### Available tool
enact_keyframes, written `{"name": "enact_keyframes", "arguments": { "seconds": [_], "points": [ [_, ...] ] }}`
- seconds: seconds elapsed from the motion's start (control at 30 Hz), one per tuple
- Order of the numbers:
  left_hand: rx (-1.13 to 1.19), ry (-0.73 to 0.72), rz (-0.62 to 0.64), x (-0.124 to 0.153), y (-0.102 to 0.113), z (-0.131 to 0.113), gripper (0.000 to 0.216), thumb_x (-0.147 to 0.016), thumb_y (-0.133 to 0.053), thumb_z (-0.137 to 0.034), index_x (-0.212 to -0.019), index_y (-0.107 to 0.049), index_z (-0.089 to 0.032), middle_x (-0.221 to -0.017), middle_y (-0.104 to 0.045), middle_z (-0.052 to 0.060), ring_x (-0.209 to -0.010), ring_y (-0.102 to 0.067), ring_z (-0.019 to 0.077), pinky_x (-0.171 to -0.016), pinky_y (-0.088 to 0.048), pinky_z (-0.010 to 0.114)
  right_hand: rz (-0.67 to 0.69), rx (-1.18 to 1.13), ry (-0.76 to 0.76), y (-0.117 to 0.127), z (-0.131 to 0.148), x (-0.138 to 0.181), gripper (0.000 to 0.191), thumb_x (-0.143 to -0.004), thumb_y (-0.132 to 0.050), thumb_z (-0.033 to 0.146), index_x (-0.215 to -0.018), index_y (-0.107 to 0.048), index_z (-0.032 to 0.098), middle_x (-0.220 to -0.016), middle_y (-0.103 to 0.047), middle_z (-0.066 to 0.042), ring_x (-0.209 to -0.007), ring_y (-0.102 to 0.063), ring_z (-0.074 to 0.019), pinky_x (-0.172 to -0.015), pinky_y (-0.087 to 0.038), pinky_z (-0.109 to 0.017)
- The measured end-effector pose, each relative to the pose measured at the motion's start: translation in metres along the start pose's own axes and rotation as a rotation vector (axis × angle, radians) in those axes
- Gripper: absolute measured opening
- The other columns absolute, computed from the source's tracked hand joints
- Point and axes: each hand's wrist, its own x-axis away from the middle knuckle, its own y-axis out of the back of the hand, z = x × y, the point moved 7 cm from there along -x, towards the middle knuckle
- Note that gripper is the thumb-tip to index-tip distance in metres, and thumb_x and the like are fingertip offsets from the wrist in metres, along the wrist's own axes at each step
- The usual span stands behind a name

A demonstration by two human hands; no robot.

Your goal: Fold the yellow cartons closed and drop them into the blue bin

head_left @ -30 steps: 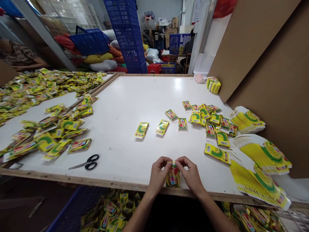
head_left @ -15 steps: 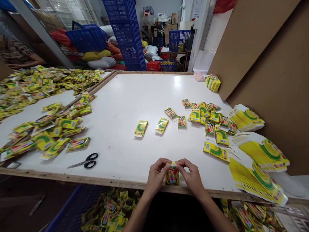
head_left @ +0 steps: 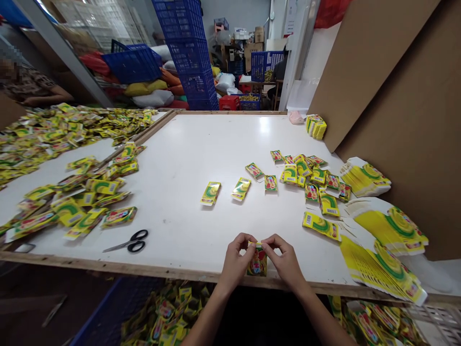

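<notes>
A small yellow-and-green printed carton [head_left: 258,262] stands upright at the table's front edge. My left hand [head_left: 238,257] and my right hand [head_left: 283,257] pinch its top end from both sides, thumbs in front and fingertips meeting at the top flap. Beyond my hands lie two similar cartons, one carton [head_left: 211,193] to the left and another carton [head_left: 241,189] to the right. On the right, a loose group of cartons [head_left: 303,166] lies beside fanned stacks of flat carton blanks [head_left: 382,269].
Black-handled scissors [head_left: 137,241] lie at the front left, near a pile of cartons [head_left: 68,209]. A blue crate [head_left: 104,312] of cartons sits below the table edge. Cardboard [head_left: 392,110] leans on the right. A person [head_left: 32,81] sits at the far left.
My fingertips have closed in slightly over the carton's top, and the white flap there shows less. The view has tilted a little; the rest lies as before.
</notes>
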Motion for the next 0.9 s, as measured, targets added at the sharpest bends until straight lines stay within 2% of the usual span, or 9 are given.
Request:
{"name": "enact_keyframes", "arguments": {
  "seconds": [0.17,0.3,0.5,0.57,0.7,0.8,0.9],
  "points": [
    [0.189,0.071,0.038,0.0,-0.005,0.009,0.015,-0.074,-0.064,-0.029,-0.08,-0.066,-0.016,-0.077,-0.066,0.003,-0.071,-0.059,0.0155,-0.067,-0.047,0.025,0.003,-0.01,0.026,-0.002,0.001,0.003,0.024,-0.086,-0.057,0.042,-0.08,-0.065,0.02,-0.081,-0.068,-0.004,-0.08,-0.061,-0.0199,-0.074,-0.047,-0.03],
    [0.235,0.075,0.01,0.002,-0.006,0.014,0.012,-0.074,-0.064,-0.024,-0.083,-0.065,-0.015,-0.078,-0.067,0.003,-0.073,-0.06,0.0163,-0.07,-0.047,0.026,-0.064,-0.005,0.001,-0.002,-0.004,0.002,0.024,-0.085,-0.058,0.043,-0.079,-0.063,0.02,-0.08,-0.067,-0.004,-0.079,-0.061,-0.0201,-0.073,-0.048,-0.03],
    [0.196,0.021,-0.039,0.008,-0.006,0.016,0.02,-0.08,-0.062,-0.03,-0.094,-0.064,-0.016,-0.088,-0.068,0.006,-0.084,-0.062,0.0195,-0.077,-0.049,0.028,-0.117,-0.01,-0.037,0.003,-0.01,0.0,0.024,-0.084,-0.059,0.042,-0.077,-0.062,0.019,-0.074,-0.066,-0.003,-0.071,-0.059,-0.0183,-0.069,-0.048,-0.029],
    [0.125,0.006,-0.035,0.005,-0.002,0.013,0.019,-0.081,-0.062,-0.033,-0.088,-0.064,-0.015,-0.084,-0.067,0.006,-0.081,-0.061,0.0185,-0.075,-0.048,0.027,-0.101,-0.002,-0.034,0.004,-0.01,0.0,0.024,-0.084,-0.059,0.042,-0.077,-0.061,0.019,-0.075,-0.065,-0.003,-0.072,-0.059,-0.0183,-0.069,-0.048,-0.029],
    [-0.045,-0.016,0.045,-0.005,0.004,-0.001,0.018,-0.081,-0.063,-0.032,-0.075,-0.063,-0.014,-0.072,-0.063,0.002,-0.07,-0.057,0.0147,-0.068,-0.046,0.024,-0.045,0.013,-0.009,0.001,-0.005,0.001,0.023,-0.085,-0.057,0.04,-0.078,-0.06,0.019,-0.077,-0.064,-0.003,-0.075,-0.059,-0.0182,-0.072,-0.048,-0.029],
    [-0.096,-0.007,0.117,-0.01,0.007,-0.007,0.019,-0.082,-0.062,-0.032,-0.076,-0.065,-0.014,-0.072,-0.064,0.002,-0.069,-0.057,0.0142,-0.067,-0.046,0.023,-0.021,0.005,-0.014,-0.001,-0.005,0.001,0.022,-0.086,-0.057,0.039,-0.08,-0.06,0.019,-0.078,-0.064,-0.003,-0.076,-0.059,-0.0184,-0.072,-0.048,-0.03],
    [-0.092,-0.012,0.128,-0.007,0.009,-0.004,0.019,-0.083,-0.061,-0.032,-0.081,-0.068,-0.014,-0.079,-0.067,0.004,-0.076,-0.06,0.0164,-0.072,-0.047,0.025,-0.021,-0.009,-0.022,-0.001,-0.007,0.002,0.022,-0.086,-0.057,0.039,-0.082,-0.062,0.019,-0.08,-0.066,-0.004,-0.078,-0.06,-0.0191,-0.074,-0.048,-0.03]
  ]
}}
